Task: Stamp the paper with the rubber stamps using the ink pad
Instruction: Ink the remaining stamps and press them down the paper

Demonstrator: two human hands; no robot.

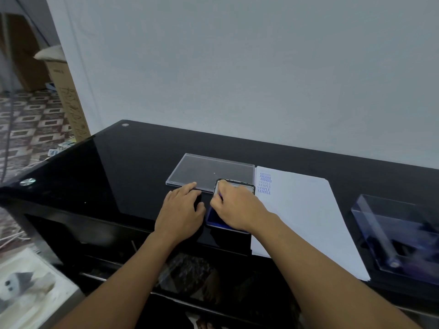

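Overall, a black glass table (118, 176) carries the work. White paper (301, 210) lies right of centre, and its top-left corner bears blue AMENDED and SAMPLE prints (264, 184). A clear lid (209, 169) lies flat behind the ink pad (213, 217), which sits just left of the paper. A clear box (392, 224) stands far right, its contents blurred. The left hand (180, 210) rests flat beside the pad, fingers straight and tips at the lid's edge. The right hand (235, 207) is over the pad, fingers curled round a rubber stamp (220, 197) that is mostly hidden. Step judged: inking. The next move probably calls for lifting the stamp, carrying it right, and pressing it squarely below the last print.
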